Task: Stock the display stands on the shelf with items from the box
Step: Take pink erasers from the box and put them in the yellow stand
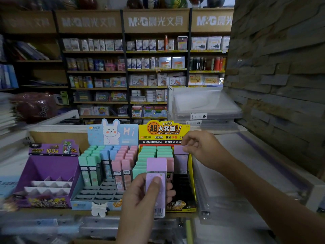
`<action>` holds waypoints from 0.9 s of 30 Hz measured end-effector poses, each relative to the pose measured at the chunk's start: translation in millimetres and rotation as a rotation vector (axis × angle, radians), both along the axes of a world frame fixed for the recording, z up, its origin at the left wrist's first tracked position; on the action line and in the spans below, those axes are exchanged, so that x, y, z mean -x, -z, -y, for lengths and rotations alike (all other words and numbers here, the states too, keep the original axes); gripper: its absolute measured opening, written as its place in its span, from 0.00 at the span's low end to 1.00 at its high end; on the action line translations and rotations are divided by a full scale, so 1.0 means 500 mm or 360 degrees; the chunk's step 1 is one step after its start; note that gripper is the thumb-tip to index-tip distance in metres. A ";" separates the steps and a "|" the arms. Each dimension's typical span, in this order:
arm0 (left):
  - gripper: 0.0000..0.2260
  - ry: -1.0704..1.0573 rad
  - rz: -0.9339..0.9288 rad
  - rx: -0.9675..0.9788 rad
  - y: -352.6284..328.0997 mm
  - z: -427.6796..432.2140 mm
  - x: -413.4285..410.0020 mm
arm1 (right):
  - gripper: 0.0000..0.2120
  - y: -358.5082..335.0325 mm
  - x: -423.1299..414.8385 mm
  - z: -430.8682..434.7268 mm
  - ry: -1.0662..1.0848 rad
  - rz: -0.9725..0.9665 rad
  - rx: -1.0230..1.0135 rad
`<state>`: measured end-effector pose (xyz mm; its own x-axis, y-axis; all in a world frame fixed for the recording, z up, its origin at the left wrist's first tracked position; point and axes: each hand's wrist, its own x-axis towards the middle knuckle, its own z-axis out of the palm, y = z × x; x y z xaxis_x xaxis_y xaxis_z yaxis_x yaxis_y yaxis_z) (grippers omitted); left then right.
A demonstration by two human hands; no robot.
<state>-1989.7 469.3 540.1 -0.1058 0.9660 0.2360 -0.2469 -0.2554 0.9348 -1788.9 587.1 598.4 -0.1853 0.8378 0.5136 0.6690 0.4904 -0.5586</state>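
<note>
Left hand (142, 196) grips a lilac lead case (156, 170) upright, thumb pressed on its front, just before the yellow display stand (193, 182). Right hand (198, 148) pinches the top of a second lilac case (180, 155), which stands proud in the stand's right-hand column. Risk, as judged: pushed down askew, this case may jam or tip the pink and green cases beside it.

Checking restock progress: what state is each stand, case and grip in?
Yellow stand, partly filled, front slots bare.
Blue stand, partly filled, front slots bare.
Purple stand, no cases showing.
Left grip, holds lilac case upright.
Right grip, pinches second case in yellow stand.
</note>
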 end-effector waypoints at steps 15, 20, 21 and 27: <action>0.13 0.0032 -0.0089 -0.0136 -0.013 -0.002 -0.009 | 0.08 0.006 -0.003 0.021 0.0137 0.0287 -0.0128; 0.09 0.0067 -0.0099 -0.0248 -0.050 -0.021 -0.019 | 0.04 -0.002 -0.027 0.065 0.0178 0.0114 -0.0199; 0.08 0.0079 -0.0097 -0.0270 -0.061 -0.027 -0.020 | 0.05 -0.003 -0.036 0.076 0.0199 0.0078 -0.0215; 0.09 0.0092 -0.0189 -0.0340 -0.129 -0.081 -0.034 | 0.11 0.009 -0.089 0.138 0.0341 0.0044 -0.0174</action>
<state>-1972.6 509.8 604.8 -0.0109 0.8965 0.4429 -0.1588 -0.4389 0.8844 -1744.3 518.1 594.0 -0.0243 0.7992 0.6005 0.7786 0.3919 -0.4900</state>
